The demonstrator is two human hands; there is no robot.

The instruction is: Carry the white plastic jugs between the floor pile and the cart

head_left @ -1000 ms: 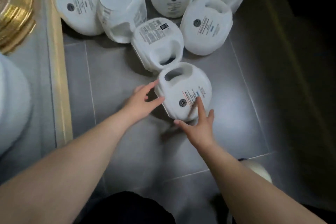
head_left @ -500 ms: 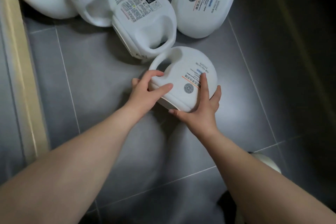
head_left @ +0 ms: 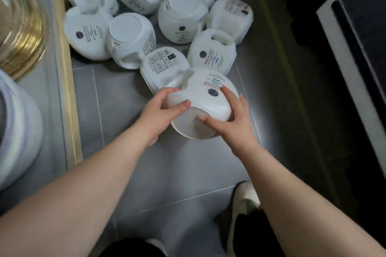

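Between both hands' curled fingers sits a jug [head_left: 205,98]: left hand [head_left: 160,113] grips its handle side, right hand [head_left: 231,125] its base; smooth, probably slippery plastic.

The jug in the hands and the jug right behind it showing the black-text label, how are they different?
The held jug is gripped by the left hand and right hand, tipped so its round base faces the camera; the back-label jug lies untouched on the tiled floor. The held jug shows a round logo and an orange line; the back-label jug shows dense black print with a dark code square. Both are white handled plastic jugs.
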